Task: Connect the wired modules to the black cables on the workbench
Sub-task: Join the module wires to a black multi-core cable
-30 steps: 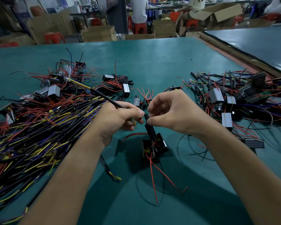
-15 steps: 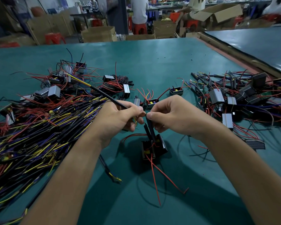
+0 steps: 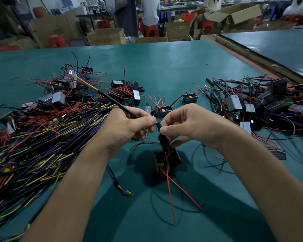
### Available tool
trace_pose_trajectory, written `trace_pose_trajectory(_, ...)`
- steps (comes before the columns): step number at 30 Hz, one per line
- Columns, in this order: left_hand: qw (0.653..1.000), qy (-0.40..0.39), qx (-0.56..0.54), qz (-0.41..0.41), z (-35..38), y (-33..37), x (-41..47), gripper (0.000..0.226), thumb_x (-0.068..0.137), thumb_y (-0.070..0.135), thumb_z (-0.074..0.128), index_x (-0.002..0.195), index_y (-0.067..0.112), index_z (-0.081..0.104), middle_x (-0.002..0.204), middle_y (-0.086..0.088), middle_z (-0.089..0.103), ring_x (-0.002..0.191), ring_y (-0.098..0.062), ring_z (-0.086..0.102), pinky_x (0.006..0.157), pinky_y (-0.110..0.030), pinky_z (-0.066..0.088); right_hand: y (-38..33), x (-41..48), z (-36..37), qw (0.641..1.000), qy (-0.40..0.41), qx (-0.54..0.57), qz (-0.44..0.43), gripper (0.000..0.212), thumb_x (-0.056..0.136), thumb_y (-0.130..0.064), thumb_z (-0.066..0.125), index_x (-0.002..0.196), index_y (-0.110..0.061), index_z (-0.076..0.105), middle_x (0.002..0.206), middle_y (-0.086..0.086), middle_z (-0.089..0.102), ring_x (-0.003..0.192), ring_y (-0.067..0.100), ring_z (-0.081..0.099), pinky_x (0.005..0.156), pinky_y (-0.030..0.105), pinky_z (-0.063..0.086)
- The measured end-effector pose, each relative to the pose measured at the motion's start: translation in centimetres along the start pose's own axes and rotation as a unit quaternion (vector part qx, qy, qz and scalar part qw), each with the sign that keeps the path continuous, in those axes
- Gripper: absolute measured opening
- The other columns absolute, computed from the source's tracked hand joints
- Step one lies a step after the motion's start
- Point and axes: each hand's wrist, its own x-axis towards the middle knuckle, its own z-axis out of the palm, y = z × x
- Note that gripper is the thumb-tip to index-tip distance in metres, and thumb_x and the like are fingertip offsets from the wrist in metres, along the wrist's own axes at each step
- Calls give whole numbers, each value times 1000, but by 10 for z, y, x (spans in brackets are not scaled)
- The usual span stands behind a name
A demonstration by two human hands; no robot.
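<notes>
Module (image 3: 166, 158) wires, cable (image 3: 112, 100), both hands

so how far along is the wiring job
Done: cannot tell for sure; the right pile may be joined units. In hand: left hand holds a black cable, right hand the module lead. Left: the big cable heap and loose modules.

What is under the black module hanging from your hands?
Beneath the black module lies bare green workbench in its shadow, crossed by its red wires. The spot directly underneath is covered.
</notes>
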Motion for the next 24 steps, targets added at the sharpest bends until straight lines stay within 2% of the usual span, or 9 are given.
trace_pose_trajectory(7, 1000, -8, 15, -4, -2, -2, 1, 11, 82, 7, 72, 71, 3, 71, 61, -8, 67, 49, -13, 49, 47, -20, 44, 0, 1, -1, 1000, 9, -16, -7, 10, 87, -11, 71, 77, -9, 69, 73, 6, 68, 62, 11, 62, 56, 20, 54)
trace_pose_trajectory(11, 1000, -11, 29, 3, -4, -4, 2, 12, 81, 8, 73, 69, 6, 72, 62, -9, 68, 49, -14, 50, 48, -21, 44, 2, 3, -1, 999, 32, -24, -33, 9, 84, -10, 74, 76, -7, 70, 64, 2, 67, 57, 9, 57, 53, 16, 50)
trace_pose_trajectory(16, 998, -7, 51, 22, -3, -5, 2, 12, 80, 5, 73, 69, 6, 73, 60, -8, 68, 48, -13, 51, 47, -20, 43, 6, 6, -1, 993, 49, -75, -72, 9, 82, -8, 77, 76, -4, 72, 58, -1, 66, 53, 8, 56, 55, 19, 50)
trace_pose_trajectory(20, 999, -10, 45, 21, -2, -7, 3, 9, 81, 6, 73, 73, 2, 72, 61, -7, 68, 47, -15, 49, 47, -20, 43, 5, 5, -3, 989, 53, -103, -92, 10, 80, -11, 79, 75, -5, 73, 64, 8, 69, 58, 12, 57, 62, 30, 51)
trace_pose_trajectory(24, 999, -19, 23, 20, -2, -7, 3, 10, 82, 7, 72, 73, 5, 72, 62, -6, 68, 46, -12, 48, 46, -21, 44, 4, 5, -4, 989, 53, -96, -96, 10, 78, -9, 80, 74, -5, 72, 64, 6, 67, 59, 12, 55, 60, 27, 49)
